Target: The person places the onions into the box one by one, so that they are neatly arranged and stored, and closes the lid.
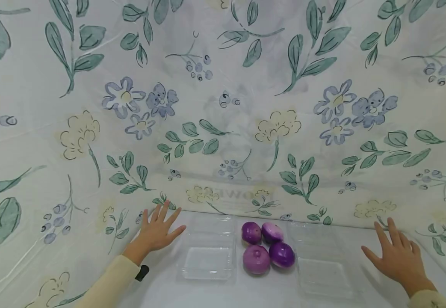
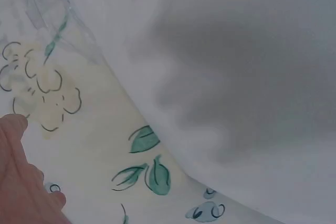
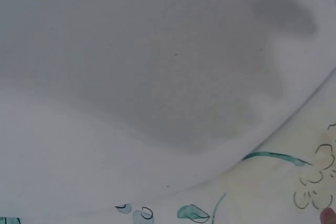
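My left hand (image 1: 155,233) is held with fingers spread at the left side of the white table, holding nothing. Nearest to it is a clear plastic clamshell box (image 1: 207,263) with its lid raised back. On the right, my right hand (image 1: 397,256) also has its fingers extended and nothing in them. A second clear plastic box (image 1: 324,278), likewise opened out, lies to its left. Between the boxes sit several purple onions (image 1: 256,259) in a cluster, apart from both hands. Only part of the left hand (image 2: 23,177) shows in its wrist view; in the right wrist view, just a fingertip (image 3: 328,216).
A white cloth (image 1: 238,98) printed with leaves and flowers hangs behind and at the sides of the table (image 1: 261,295). The left wrist carries a dark strap piece (image 1: 142,273). Soft hand shadows fall on the white tabletop in both wrist views.
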`<act>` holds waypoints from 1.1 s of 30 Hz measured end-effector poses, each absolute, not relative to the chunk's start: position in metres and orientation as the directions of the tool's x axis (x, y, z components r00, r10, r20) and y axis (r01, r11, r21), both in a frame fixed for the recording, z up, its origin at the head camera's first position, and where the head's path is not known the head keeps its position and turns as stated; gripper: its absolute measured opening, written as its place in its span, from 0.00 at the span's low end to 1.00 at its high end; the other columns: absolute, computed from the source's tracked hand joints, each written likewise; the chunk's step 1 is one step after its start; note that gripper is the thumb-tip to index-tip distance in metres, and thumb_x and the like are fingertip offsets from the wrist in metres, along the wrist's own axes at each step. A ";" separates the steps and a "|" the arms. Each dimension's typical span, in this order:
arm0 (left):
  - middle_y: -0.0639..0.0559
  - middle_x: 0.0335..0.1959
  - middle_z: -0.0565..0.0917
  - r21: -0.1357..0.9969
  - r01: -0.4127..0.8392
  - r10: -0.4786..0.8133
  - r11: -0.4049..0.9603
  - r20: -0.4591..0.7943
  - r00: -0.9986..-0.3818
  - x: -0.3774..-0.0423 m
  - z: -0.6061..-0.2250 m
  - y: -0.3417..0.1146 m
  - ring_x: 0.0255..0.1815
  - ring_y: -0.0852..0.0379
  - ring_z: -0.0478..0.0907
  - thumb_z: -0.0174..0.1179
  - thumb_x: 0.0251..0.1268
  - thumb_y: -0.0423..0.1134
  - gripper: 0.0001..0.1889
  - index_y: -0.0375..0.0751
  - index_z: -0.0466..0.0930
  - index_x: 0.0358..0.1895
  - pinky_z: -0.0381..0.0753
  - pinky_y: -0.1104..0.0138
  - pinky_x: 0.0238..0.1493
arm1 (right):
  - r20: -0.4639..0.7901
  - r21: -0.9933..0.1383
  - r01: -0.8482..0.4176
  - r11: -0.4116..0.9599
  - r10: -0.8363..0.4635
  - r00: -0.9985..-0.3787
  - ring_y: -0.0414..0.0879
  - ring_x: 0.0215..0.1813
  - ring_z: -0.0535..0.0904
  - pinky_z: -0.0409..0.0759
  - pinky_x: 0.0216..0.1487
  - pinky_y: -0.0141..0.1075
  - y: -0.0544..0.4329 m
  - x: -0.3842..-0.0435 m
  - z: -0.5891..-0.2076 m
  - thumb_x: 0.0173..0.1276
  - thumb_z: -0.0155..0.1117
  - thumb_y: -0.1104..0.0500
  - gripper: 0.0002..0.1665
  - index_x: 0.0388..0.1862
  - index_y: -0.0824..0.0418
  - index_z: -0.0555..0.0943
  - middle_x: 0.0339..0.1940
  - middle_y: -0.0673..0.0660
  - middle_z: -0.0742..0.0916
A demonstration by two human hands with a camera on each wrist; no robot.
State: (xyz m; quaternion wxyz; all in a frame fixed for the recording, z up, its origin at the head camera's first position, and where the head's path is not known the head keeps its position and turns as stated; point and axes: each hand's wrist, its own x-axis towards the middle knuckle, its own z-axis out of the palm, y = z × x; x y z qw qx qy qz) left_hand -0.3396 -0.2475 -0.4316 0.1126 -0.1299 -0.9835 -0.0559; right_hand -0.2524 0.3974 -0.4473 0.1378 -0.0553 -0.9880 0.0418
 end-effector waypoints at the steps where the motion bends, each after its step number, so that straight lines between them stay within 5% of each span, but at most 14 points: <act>1: 0.33 0.80 0.44 0.095 0.278 0.249 0.956 0.239 -0.938 -0.339 -0.432 -0.245 0.79 0.28 0.40 0.46 0.71 0.66 0.39 0.48 0.58 0.77 0.31 0.29 0.71 | 0.265 -0.094 0.089 0.992 0.111 -0.958 0.81 0.65 0.54 0.49 0.63 0.78 0.398 -0.253 -0.445 0.67 0.57 0.32 0.55 0.76 0.68 0.51 0.78 0.75 0.39; 14: 0.33 0.81 0.45 0.240 0.411 0.350 0.879 0.259 -0.900 -0.323 -0.433 -0.221 0.79 0.28 0.44 0.53 0.66 0.67 0.43 0.47 0.56 0.78 0.36 0.27 0.69 | 0.271 -0.046 0.044 0.998 0.055 -0.961 0.80 0.66 0.58 0.55 0.63 0.75 0.385 -0.266 -0.423 0.69 0.49 0.27 0.55 0.75 0.69 0.56 0.78 0.76 0.47; 24: 0.33 0.80 0.45 0.385 0.303 0.312 0.872 0.042 -0.949 -0.296 -0.441 -0.208 0.78 0.26 0.46 0.53 0.65 0.69 0.47 0.44 0.52 0.79 0.43 0.24 0.67 | 0.254 -0.041 0.038 0.998 0.048 -0.966 0.79 0.68 0.58 0.55 0.64 0.75 0.364 -0.278 -0.417 0.66 0.51 0.26 0.56 0.74 0.67 0.58 0.78 0.76 0.51; 33: 0.31 0.80 0.46 0.460 0.216 0.264 0.861 -0.040 -0.964 -0.283 -0.455 -0.204 0.78 0.28 0.47 0.56 0.63 0.68 0.53 0.32 0.49 0.78 0.44 0.26 0.67 | 0.258 -0.028 -0.021 0.999 -0.013 -0.966 0.78 0.70 0.58 0.53 0.65 0.76 0.337 -0.293 -0.408 0.67 0.52 0.28 0.54 0.76 0.65 0.57 0.79 0.74 0.52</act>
